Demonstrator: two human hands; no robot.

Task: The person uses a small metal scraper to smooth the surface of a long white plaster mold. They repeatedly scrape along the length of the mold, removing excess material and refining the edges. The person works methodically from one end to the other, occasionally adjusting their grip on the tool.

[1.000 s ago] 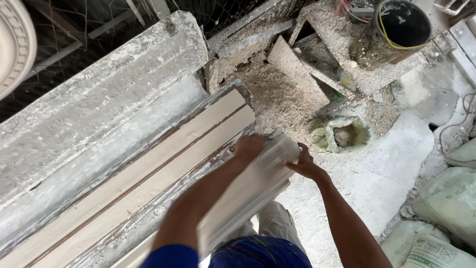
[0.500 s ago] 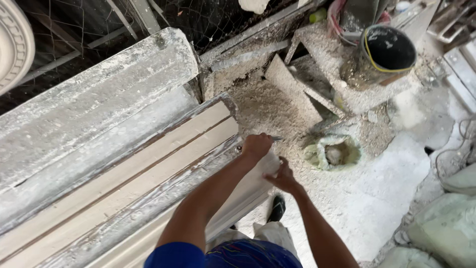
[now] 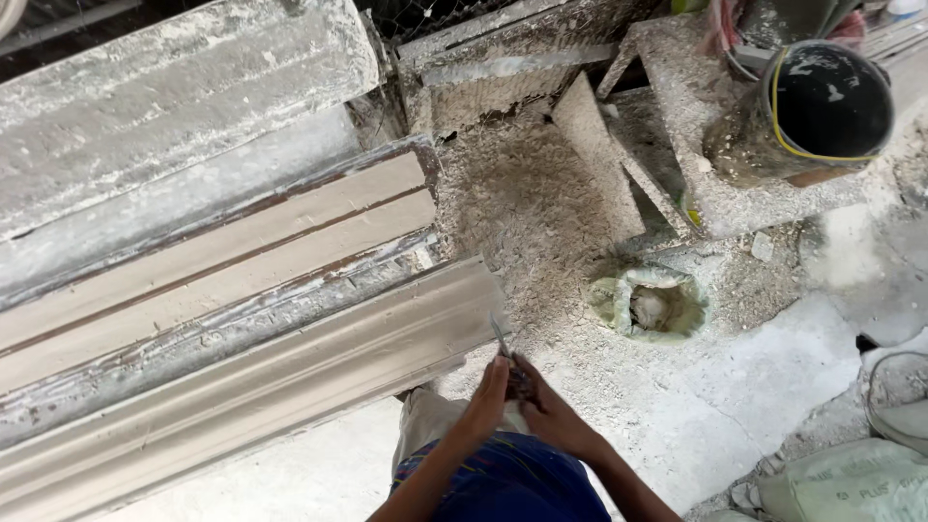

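Note:
A long pale plaster cornice moulding [image 3: 290, 382] lies along the near edge of a plaster-crusted bench, its end close to my hands. My left hand [image 3: 486, 398] and my right hand [image 3: 553, 418] meet just off that end, both closed around a small thin metal tool [image 3: 502, 338] whose tip points up towards the moulding's corner. Neither hand touches the moulding. Behind it sits a long wooden mould [image 3: 222, 256] with two pale strips set in it. My blue clothing shows at the bottom edge.
A wide plaster-caked slab [image 3: 174, 106] runs along the back left. A black bucket [image 3: 831, 106] stands on a crusted stand at the upper right. A small greenish bowl [image 3: 652, 304] sits in loose rubble. Pale sacks [image 3: 851, 483] lie at the lower right.
Earlier both hands gripped the end of the cornice moulding and held it up. It now rests on the bench, and my hands have come off it and closed together on the small tool.

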